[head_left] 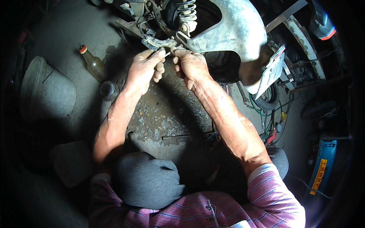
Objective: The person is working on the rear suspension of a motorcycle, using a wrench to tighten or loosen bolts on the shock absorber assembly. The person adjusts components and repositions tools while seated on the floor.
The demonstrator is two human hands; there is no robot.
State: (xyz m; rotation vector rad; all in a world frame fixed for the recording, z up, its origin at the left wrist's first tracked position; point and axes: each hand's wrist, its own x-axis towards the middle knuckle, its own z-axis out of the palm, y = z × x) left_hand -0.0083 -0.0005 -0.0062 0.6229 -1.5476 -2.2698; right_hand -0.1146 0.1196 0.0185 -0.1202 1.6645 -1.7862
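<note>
Both my arms reach forward to the underside of a two-wheeled vehicle. My left hand (146, 70) is closed, pinching a small pale rod (167, 54) that points toward the other hand; its exact kind is too small to tell. Close beside it, my right hand (193, 65) has its fingers curled against the end of a dirty metal arm (161, 41). What those fingers grip, if anything, is hidden. Above the hands are a coil spring shock absorber (187, 13) and a large scuffed grey mudguard (237, 30), with part of a dark wheel behind it.
Wet, gritty floor (159, 117) lies under my hands, with a metal bar tool (182, 136) on it. To the left stand a bottle (92, 64) with a red-ringed neck, a small jar (108, 89) and a whitish bucket (51, 89). A wrench (243, 93), small tyre (268, 99) and hoses lie right.
</note>
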